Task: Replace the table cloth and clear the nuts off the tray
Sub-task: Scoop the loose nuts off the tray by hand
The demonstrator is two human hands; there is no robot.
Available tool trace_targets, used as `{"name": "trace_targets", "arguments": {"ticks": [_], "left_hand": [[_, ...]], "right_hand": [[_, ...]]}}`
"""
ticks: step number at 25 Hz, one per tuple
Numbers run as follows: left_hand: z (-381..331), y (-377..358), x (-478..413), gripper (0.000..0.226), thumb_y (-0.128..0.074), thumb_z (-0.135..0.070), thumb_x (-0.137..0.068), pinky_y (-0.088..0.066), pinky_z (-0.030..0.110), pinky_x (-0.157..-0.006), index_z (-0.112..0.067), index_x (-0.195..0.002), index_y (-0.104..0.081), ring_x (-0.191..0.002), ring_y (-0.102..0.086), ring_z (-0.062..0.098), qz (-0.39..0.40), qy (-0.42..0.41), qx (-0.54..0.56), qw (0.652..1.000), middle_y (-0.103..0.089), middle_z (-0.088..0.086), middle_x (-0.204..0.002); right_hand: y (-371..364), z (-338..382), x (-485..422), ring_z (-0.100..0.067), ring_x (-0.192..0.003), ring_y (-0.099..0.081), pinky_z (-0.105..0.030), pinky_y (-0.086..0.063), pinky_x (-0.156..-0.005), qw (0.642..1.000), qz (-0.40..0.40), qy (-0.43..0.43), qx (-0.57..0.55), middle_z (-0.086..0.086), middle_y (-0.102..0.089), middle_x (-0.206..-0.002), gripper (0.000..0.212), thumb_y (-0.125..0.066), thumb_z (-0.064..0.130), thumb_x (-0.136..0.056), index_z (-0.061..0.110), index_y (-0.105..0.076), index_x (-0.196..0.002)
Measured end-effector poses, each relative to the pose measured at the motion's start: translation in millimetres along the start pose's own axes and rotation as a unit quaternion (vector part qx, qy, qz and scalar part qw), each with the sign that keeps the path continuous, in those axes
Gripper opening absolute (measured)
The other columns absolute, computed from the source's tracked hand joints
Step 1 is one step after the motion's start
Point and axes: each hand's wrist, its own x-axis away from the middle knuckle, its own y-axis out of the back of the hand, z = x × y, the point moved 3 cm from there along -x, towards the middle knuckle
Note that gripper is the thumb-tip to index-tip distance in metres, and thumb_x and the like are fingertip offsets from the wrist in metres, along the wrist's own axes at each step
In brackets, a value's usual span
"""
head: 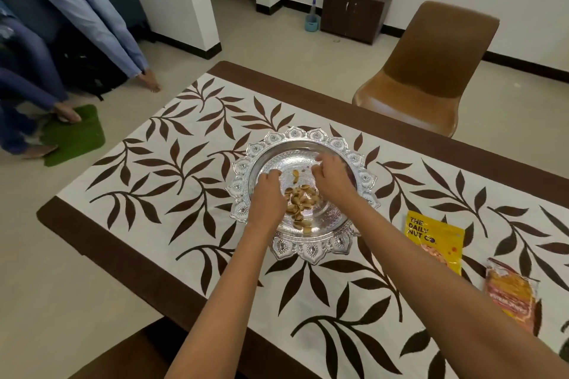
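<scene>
Head view: a leaf-patterned table cloth (191, 194), white with brown fronds and a brown border, lies flat over the tabletop (462, 144), whose dark wood shows only along the far edge. Judging from how smoothly it sits, the cloth part of the task may already be done, though nothing here tells whether this is the new cloth or the old one. Clearing the nuts looks under way and not finished.

The silver tray (308, 252) sits at the middle of the cloth, round, embossed, with a scalloped petal rim. A loose cluster of pale tan nuts (300, 200) lies on its polished floor, running from centre toward 6 o'clock; the far half of the tray is bare.

Both hands are inside the tray. The left hand (268, 194) is at the tray's 9 o'clock side, fingers curled inward and closed as if cupping nuts, though what it holds is hidden. The right hand (334, 177) is toward 2 o'clock of the nuts, fingers bunched in a pinch; I cannot tell whether a nut is in them.

At 3 o'clock of the tray a yellow nut packet (435, 237) lies on the cloth, with an orange packet (512, 295) beyond it toward 4 o'clock; either seems a likely place for the nuts.
</scene>
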Motion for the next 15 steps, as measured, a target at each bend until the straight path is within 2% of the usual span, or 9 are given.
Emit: {"name": "trace_targets", "arguments": {"ticks": [3, 6, 8, 11, 13, 15], "left_hand": [[2, 1, -3, 0.051, -0.044, 0.012, -0.088, -0.048, 0.039, -0.095, -0.007, -0.136, -0.043, -0.117, -0.051, 0.026, -0.008, 0.016, 0.053, 0.998, -0.044, 0.014, -0.135], [7, 4, -1, 0.049, -0.043, 0.012, -0.088, -0.047, 0.027, -0.080, -0.009, -0.133, -0.046, -0.101, -0.054, 0.018, -0.026, 0.048, 0.118, 0.992, -0.049, 0.012, -0.126], [8, 4, -2, 0.044, -0.044, 0.008, -0.091, -0.044, 0.024, -0.079, -0.010, -0.131, -0.048, -0.098, -0.053, 0.014, -0.031, 0.068, 0.143, 0.987, -0.053, 0.009, -0.123], [11, 7, -7, 0.039, -0.040, 0.007, -0.093, -0.049, 0.028, -0.086, -0.009, -0.127, -0.053, -0.100, -0.055, 0.016, -0.044, 0.088, 0.147, 0.984, -0.057, 0.008, -0.119], [12, 8, -9, 0.038, -0.038, 0.007, -0.093, -0.048, 0.026, -0.087, -0.008, -0.124, -0.054, -0.099, -0.055, 0.015, -0.048, 0.094, 0.152, 0.983, -0.058, 0.008, -0.118], [13, 8, -9, 0.037, -0.038, 0.008, -0.092, -0.045, 0.023, -0.086, -0.007, -0.122, -0.055, -0.100, -0.055, 0.013, -0.048, 0.092, 0.162, 0.981, -0.058, 0.008, -0.121]], "right_hand": [[-15, 10, -14, -0.027, -0.117, -0.042, -0.038, -0.037, -0.101, 0.998, 0.043, 0.045, 0.016, -0.016, -0.044, -0.126, 0.029, -0.040, 0.020, -0.101, 0.003, -0.049, -0.122], [-33, 21, -5, -0.021, -0.103, -0.041, -0.036, -0.040, -0.092, 0.983, 0.121, 0.134, 0.037, -0.010, -0.044, -0.113, 0.030, -0.046, 0.031, -0.099, 0.005, -0.052, -0.113], [-41, 24, 11, -0.017, -0.092, -0.039, -0.035, -0.040, -0.085, 0.953, 0.143, 0.249, 0.099, -0.006, -0.043, -0.102, 0.030, -0.049, 0.034, -0.097, 0.006, -0.052, -0.109], [-46, 20, 28, -0.016, -0.082, -0.040, -0.030, -0.041, -0.076, 0.884, 0.154, 0.395, 0.197, -0.007, -0.046, -0.097, 0.041, -0.048, 0.045, -0.096, 0.009, -0.051, -0.113], [-47, 19, 28, -0.014, -0.081, -0.038, -0.030, -0.043, -0.069, 0.862, 0.164, 0.423, 0.227, -0.008, -0.048, -0.098, 0.043, -0.046, 0.049, -0.096, 0.011, -0.051, -0.117], [-47, 20, 24, -0.016, -0.080, -0.042, -0.032, -0.045, -0.060, 0.858, 0.160, 0.427, 0.237, -0.010, -0.050, -0.099, 0.039, -0.045, 0.044, -0.097, 0.012, -0.053, -0.118]]}}
